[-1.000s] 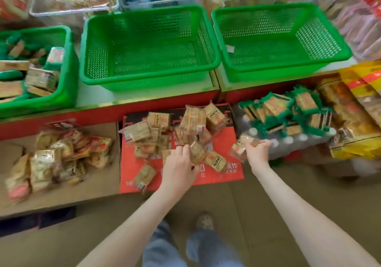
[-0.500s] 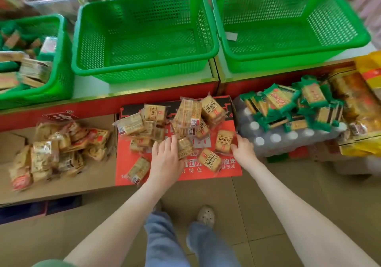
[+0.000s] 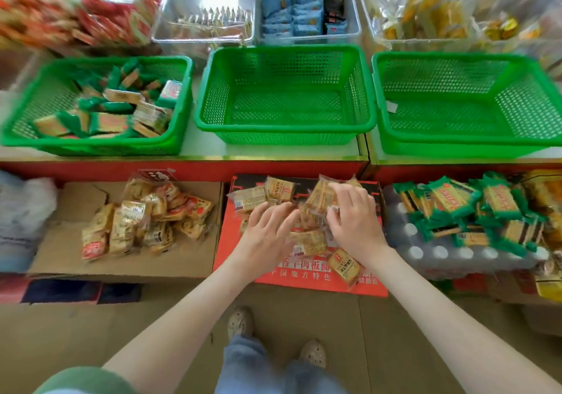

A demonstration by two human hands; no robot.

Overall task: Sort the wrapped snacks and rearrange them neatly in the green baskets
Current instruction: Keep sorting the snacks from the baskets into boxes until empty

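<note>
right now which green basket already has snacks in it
The left basket: wrapped snacks lie in it, while the middle basket and right basket hold none.

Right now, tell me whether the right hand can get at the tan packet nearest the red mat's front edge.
Probably yes: the tan packet lies uncovered on the near side of the right hand, beside its wrist.

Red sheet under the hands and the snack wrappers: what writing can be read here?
"地方特色": white print on the red cardboard sheet, near edge.
Other print on that sheet: partly covered, unclear.
Snack packets: labels too blurred to read.
Brown box flap: logo unreadable.
</note>
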